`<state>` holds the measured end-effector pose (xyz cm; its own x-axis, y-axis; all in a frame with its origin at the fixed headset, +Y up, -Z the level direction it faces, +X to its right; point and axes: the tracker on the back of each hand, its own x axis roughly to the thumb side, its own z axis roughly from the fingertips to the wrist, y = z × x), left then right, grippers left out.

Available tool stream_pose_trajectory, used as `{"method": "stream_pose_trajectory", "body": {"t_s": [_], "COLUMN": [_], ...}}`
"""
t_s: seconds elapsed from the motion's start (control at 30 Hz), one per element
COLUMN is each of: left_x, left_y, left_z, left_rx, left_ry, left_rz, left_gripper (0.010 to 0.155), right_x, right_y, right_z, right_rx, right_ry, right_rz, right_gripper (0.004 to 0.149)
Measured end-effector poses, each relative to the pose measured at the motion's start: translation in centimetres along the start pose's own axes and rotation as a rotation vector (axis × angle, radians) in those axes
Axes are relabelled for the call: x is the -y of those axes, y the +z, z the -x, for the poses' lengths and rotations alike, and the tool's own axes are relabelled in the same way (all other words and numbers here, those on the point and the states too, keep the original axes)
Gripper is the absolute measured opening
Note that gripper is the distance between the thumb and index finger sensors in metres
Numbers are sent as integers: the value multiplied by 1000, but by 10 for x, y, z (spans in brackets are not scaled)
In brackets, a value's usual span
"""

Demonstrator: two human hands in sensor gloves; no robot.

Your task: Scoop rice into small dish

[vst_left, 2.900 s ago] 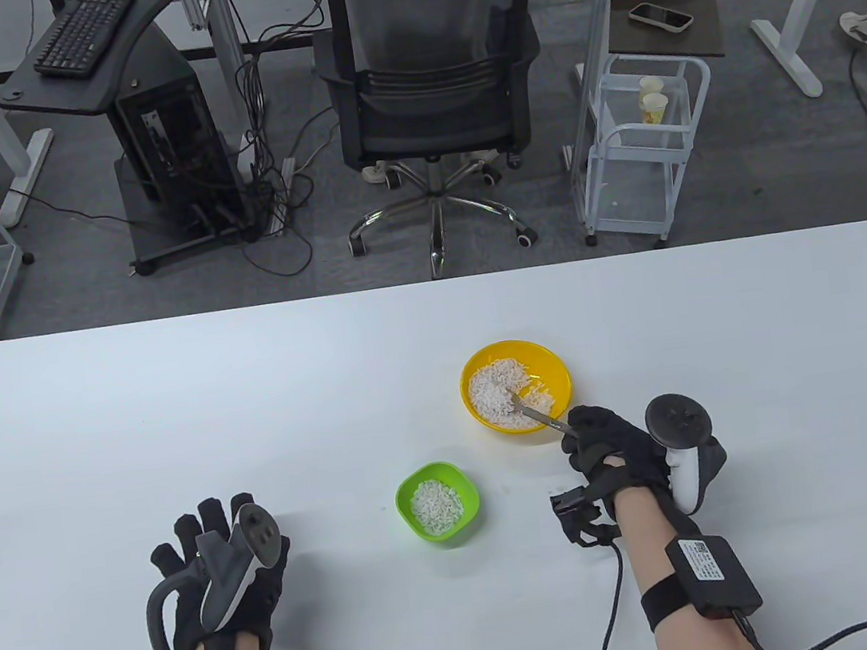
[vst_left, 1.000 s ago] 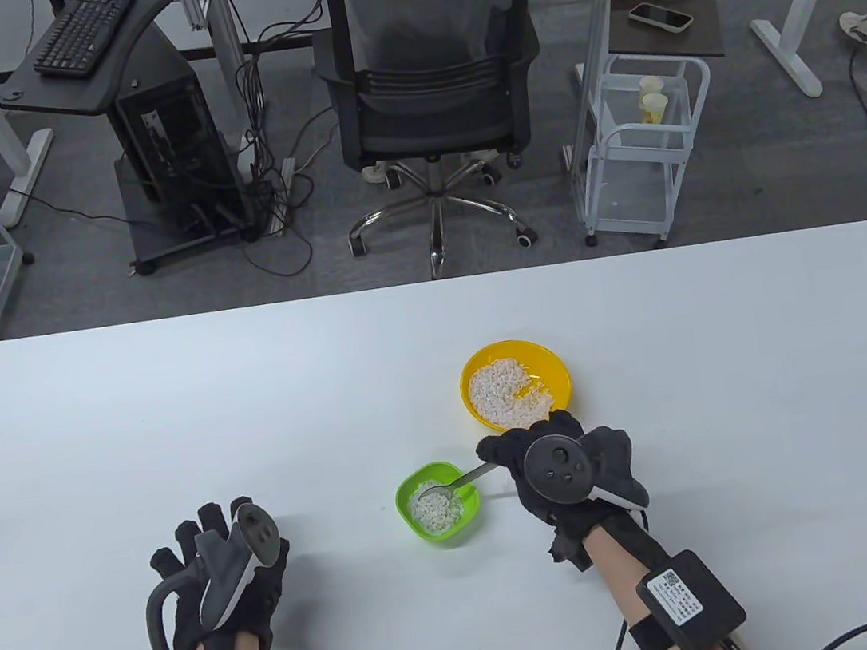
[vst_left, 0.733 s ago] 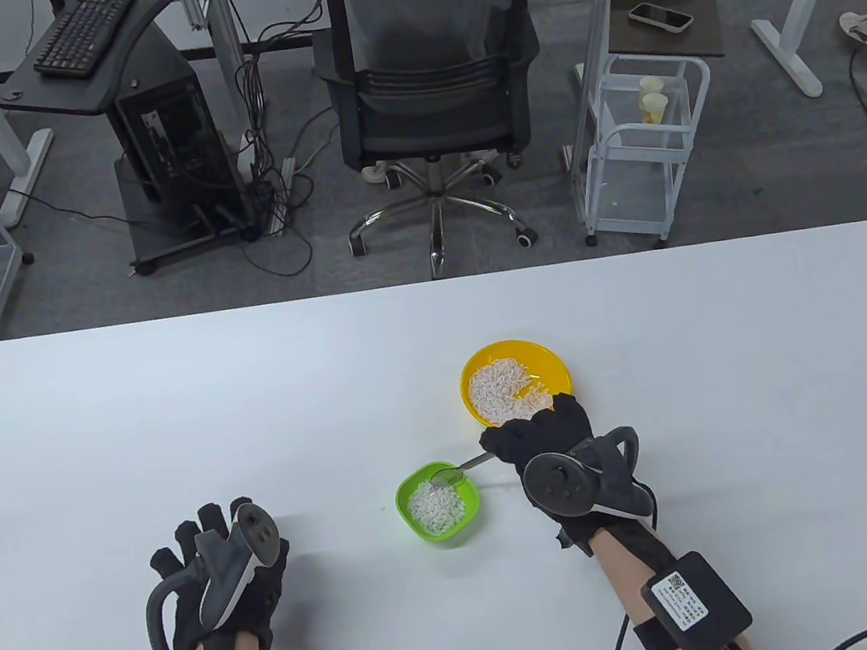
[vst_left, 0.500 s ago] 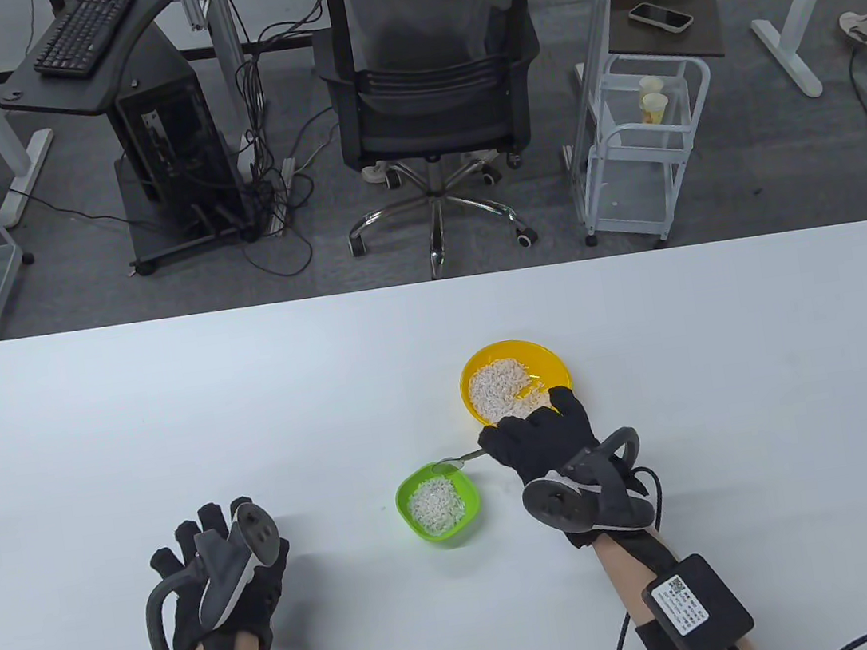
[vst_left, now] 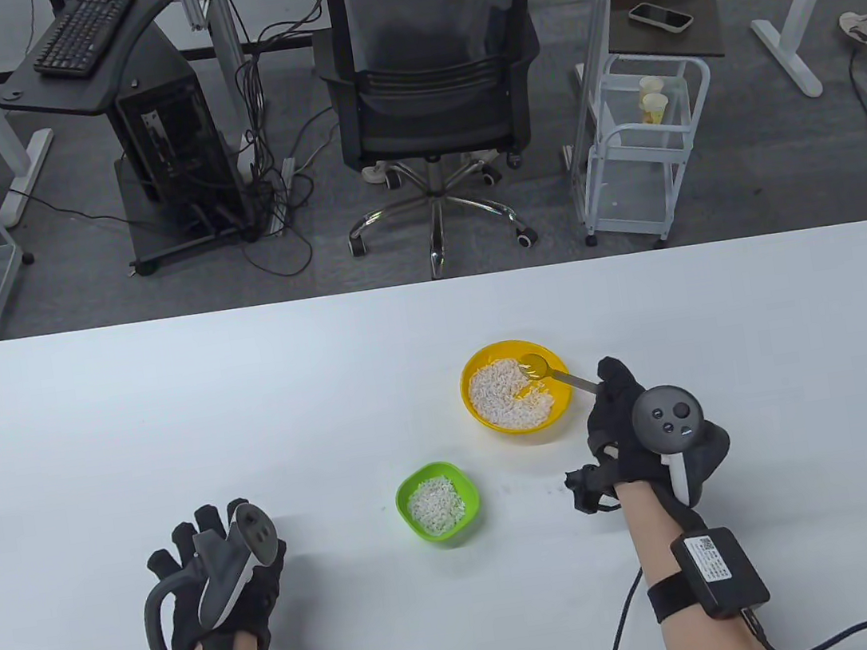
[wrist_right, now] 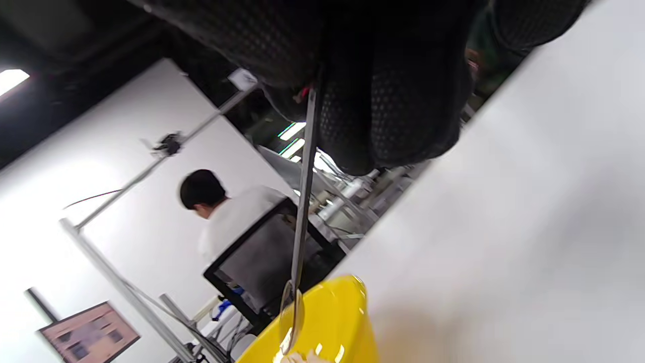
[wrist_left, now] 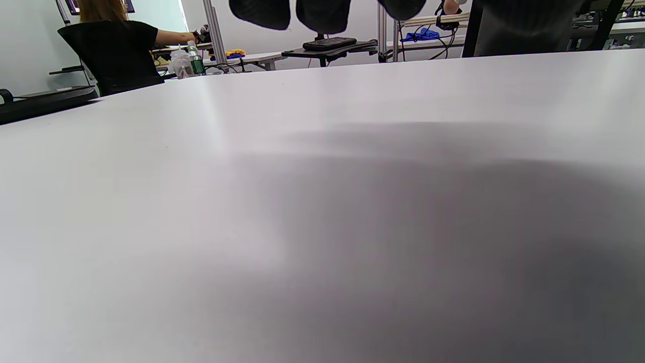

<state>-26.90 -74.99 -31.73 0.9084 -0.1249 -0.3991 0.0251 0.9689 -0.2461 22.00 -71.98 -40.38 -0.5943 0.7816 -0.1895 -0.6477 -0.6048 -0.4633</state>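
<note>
A yellow bowl [vst_left: 473, 359] with white rice [vst_left: 500, 396] stands mid-table. A small green dish [vst_left: 469, 489] holding some rice stands in front of it to the left. My right hand [vst_left: 619, 412] is right of the bowl and holds a metal spoon [vst_left: 549, 373] by its handle; the spoon's bowl is empty and sits over the bowl's far right side. The right wrist view shows the spoon [wrist_right: 302, 201] hanging from my fingers [wrist_right: 388, 101] over the yellow bowl's rim [wrist_right: 332, 312]. My left hand [vst_left: 209, 566] rests flat on the table at front left and holds nothing.
The white table [vst_left: 172, 418] reaches back to its far edge. Behind it stand an office chair [vst_left: 433, 91], a computer cart [vst_left: 131, 125] and a white trolley [vst_left: 642, 142]. The left wrist view shows only bare table [wrist_left: 322, 201] and my fingertips [wrist_left: 322, 12].
My right hand tipped the spoon's rice into the green dish, then swung right and back; the empty spoon is now over the yellow bowl. My left hand has not moved.
</note>
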Motion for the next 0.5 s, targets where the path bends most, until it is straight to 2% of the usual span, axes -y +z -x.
{"method": "stream_pose_trajectory", "body": {"t_s": [0.13, 0.23, 0.33, 0.4, 0.47, 0.5], "left_x": [0, -1, -1, -2, -3, -3], "left_y": [2, 3, 3, 3, 3, 3], "left_z": [2, 1, 1, 1, 1, 2], "left_rx": [-2, 1, 3, 3, 2, 3], "left_ry": [12, 20, 19, 15, 0, -11], "left_rz": [3, 3, 0, -2, -21, -35], "left_gripper": [72, 72, 72, 72, 72, 72], "right_x": [-13, -22, -28, -23, -9, 4], "right_y": [-3, -1, 5, 11, 17, 22], "right_z": [10, 6, -1, -11, -28, -42], "right_rx": [-99, -105, -92, -63, 4, 76], "right_ry": [-77, -158, -121, -1, 137, 193], "right_rz": [-155, -250, -411, -409, -355, -289], "right_gripper": [45, 47, 64, 72, 76, 76]}}
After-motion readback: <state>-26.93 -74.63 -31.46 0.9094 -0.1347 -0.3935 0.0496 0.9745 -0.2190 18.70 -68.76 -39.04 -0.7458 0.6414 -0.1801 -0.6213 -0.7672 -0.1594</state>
